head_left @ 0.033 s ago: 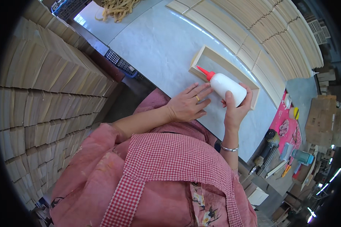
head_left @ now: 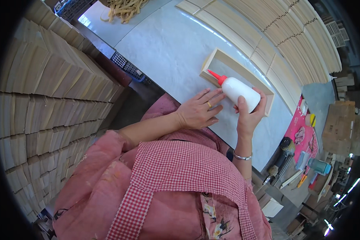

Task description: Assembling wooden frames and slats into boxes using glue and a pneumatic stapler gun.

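A white glue bottle with a red pointed nozzle is gripped in my right hand, thumb on the near side. It lies tilted, its tip toward the upper left over the near wall of a shallow wooden frame. The bottle and my fingers hide part of that frame. My left hand, with a gold ring on one finger, rests palm down at the table's near edge, its fingers spread and nothing in them. Its fingertips come close to the bottle's shoulder.
The pale table carries rows of thin wooden boards along its far side. Beige bands lie in a heap at the far left. Stacked wood rises on my left. A nail gun and a turquoise jar sit at right.
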A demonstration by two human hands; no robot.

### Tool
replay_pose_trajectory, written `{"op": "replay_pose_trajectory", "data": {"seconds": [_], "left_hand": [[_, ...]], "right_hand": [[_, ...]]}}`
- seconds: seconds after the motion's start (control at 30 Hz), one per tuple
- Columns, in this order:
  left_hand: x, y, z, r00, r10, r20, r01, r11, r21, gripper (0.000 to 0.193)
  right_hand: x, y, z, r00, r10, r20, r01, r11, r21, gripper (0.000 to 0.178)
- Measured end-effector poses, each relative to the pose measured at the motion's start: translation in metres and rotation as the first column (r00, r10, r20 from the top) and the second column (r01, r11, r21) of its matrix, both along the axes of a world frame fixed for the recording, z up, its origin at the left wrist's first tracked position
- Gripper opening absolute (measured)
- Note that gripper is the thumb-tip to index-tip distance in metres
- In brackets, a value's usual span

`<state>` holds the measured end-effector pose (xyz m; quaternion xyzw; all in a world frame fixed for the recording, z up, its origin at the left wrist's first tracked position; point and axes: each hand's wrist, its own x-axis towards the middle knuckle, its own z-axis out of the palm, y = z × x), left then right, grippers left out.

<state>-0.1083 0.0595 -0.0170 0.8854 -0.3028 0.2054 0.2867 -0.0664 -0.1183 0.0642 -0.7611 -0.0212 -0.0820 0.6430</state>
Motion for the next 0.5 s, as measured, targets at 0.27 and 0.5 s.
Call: {"op": "replay_pose_trajectory", "data": {"seconds": [0.27, 0.5], "left_hand": [[0.0, 0.001, 0.002, 0.999, -0.04, -0.027, 0.04, 0.999, -0.012, 0.04], [0.001, 0.003, 0.006, 0.999, -0.036, -0.035, 0.038, 0.999, 0.039, 0.043]], "right_hand": [[0.008, 0.005, 0.0, 0.999, 0.032, 0.008, -0.032, 0.998, -0.048, 0.053], [0.02, 0.012, 0.002, 1.0, -0.003, -0.011, 0.002, 0.998, -0.068, 0.052]]}}
